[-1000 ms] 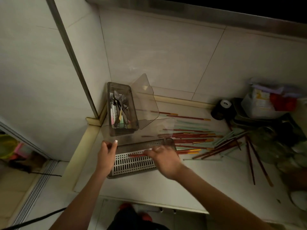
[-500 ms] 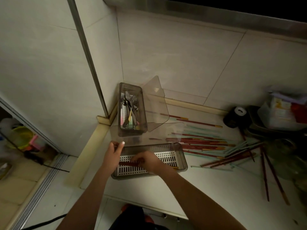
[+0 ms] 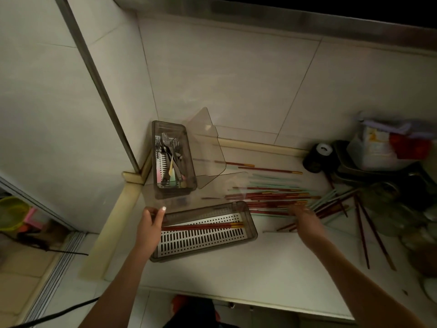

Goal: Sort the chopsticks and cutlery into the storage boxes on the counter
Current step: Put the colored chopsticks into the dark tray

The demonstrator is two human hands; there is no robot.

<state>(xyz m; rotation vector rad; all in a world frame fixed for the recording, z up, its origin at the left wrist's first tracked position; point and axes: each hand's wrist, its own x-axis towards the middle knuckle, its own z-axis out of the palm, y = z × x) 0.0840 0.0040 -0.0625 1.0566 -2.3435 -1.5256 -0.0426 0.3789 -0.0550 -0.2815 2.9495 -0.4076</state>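
Note:
A long smoky storage box [image 3: 251, 229] with a slotted white insert lies on the counter near the front. A pair of red chopsticks [image 3: 203, 226] lies inside it. My left hand [image 3: 149, 227] grips the box's left end. My right hand [image 3: 306, 222] hovers blurred over the pile of red and pale green chopsticks [image 3: 272, 195] to the right of the box, and whether it holds one is unclear. A second box [image 3: 175, 159] in the corner holds forks and other cutlery.
Two clear lids [image 3: 208, 152] stand hinged open beside the boxes. Dark dishes [image 3: 378, 176], a black roll [image 3: 315, 158] and a plastic bag [image 3: 383, 145] crowd the right side. More chopsticks [image 3: 369, 235] lie scattered there. Tiled walls close off the corner.
My right hand left the red chopsticks in the long box and swung right to the loose pile. My left hand stayed on the box's end.

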